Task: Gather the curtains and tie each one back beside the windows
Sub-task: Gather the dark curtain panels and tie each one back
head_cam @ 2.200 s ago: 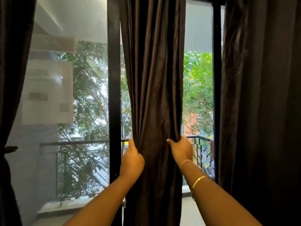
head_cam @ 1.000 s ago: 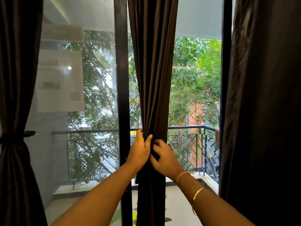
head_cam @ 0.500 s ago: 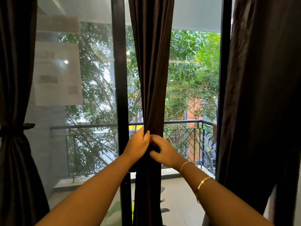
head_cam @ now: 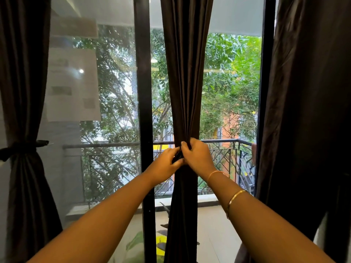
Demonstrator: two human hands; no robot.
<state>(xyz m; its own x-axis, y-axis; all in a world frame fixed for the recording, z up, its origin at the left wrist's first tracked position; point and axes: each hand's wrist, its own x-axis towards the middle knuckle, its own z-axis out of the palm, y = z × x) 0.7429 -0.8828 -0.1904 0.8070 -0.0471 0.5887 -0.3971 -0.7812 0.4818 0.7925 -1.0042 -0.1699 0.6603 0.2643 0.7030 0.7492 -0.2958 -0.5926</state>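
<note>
Dark curtain (head_cam: 185, 82) gripped by left hand (head_cam: 164, 165), right hand (head_cam: 198, 158).

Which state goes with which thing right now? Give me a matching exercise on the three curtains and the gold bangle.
Things:
1. left curtain
2. middle curtain
3. right curtain
4. gold bangle

States:
A. hangs loose, no tie in view
B. sits on the right forearm
C. cinched by a dark tie-back
D. gathered, gripped by left hand and right hand

Pairs: 1-C, 2-D, 3-A, 4-B.
</note>
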